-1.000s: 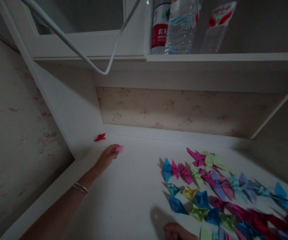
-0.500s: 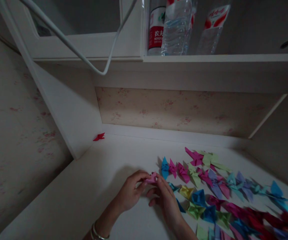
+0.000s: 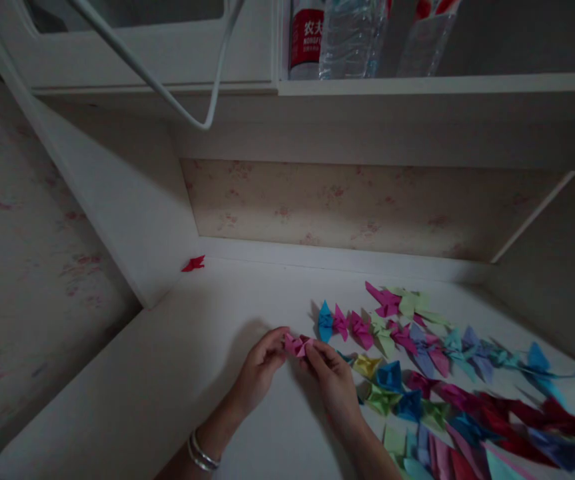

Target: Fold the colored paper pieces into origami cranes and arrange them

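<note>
A small folded pink paper piece (image 3: 296, 345) is held up between both hands, above the white desk. My left hand (image 3: 262, 360) pinches its left end between thumb and fingers; bracelets circle that wrist. On the piece's right end, the thumb and fingertips of my right hand (image 3: 331, 377) are closed. Just beyond the right hand lies a row of folded paper figures, starting with a blue one (image 3: 325, 321) and a magenta one (image 3: 361, 330). A yellow folded piece (image 3: 367, 365) and a blue one (image 3: 390, 377) lie to the right of the right hand.
A red paper figure (image 3: 193, 264) sits in the desk's back left corner. Stacks of folded paper (image 3: 507, 427) spread over the right side. Overhead, a shelf (image 3: 417, 85) carries plastic bottles (image 3: 350, 40), and a white cable (image 3: 167, 100) hangs down in front.
My view has tilted down slightly. The pink paper piece has been turned, showing more of its folds, and my right fingers have shifted their grip on its right end.
</note>
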